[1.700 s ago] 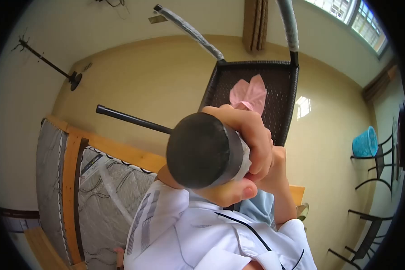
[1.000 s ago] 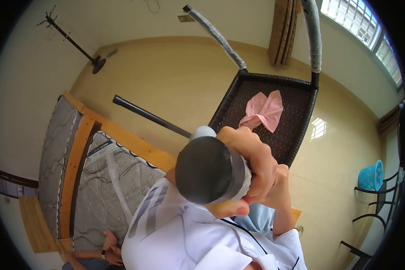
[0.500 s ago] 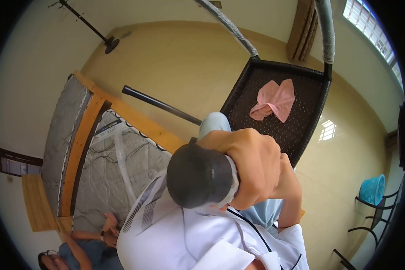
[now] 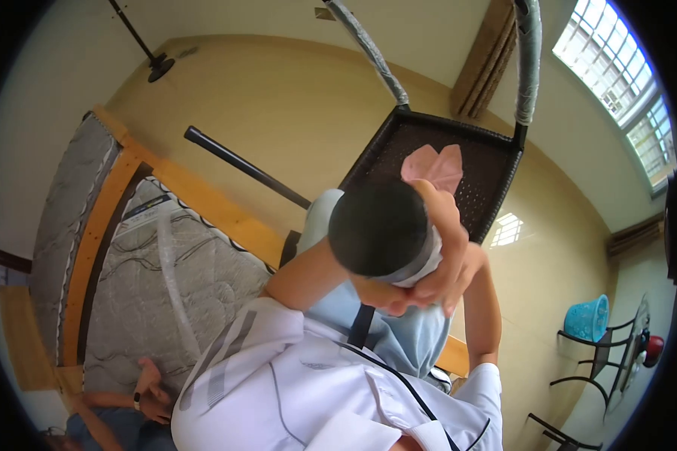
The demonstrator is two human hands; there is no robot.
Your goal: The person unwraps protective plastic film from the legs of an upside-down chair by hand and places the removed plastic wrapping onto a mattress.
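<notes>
Close to the camera is a black, rounded end (image 4: 376,225) of a thick bar with clear plastic wrap just behind it. Its full shape is hidden by my hands. My left hand (image 4: 445,222) reaches past the black end and is closed around the wrapped part. My right hand (image 4: 466,272) is closed beside and partly under the left, against the same bar. Beyond them stands a black woven chair seat (image 4: 496,177) with plastic-wrapped posts (image 4: 528,75). A pink cloth (image 4: 435,167) lies on the seat, its lower part hidden by my hand.
A black tube (image 4: 244,167) sticks out left of the seat. On the left is a wooden bed frame (image 4: 203,207) with a grey mattress (image 4: 150,263). Another person's hand (image 4: 154,391) rests near the mattress. At right, a blue basin (image 4: 587,317) sits on a dark chair (image 4: 598,357).
The black end and both hands have shifted right and up, in front of the seat, now covering part of the cloth. My left forearm shows more. The whole view has turned slightly.
</notes>
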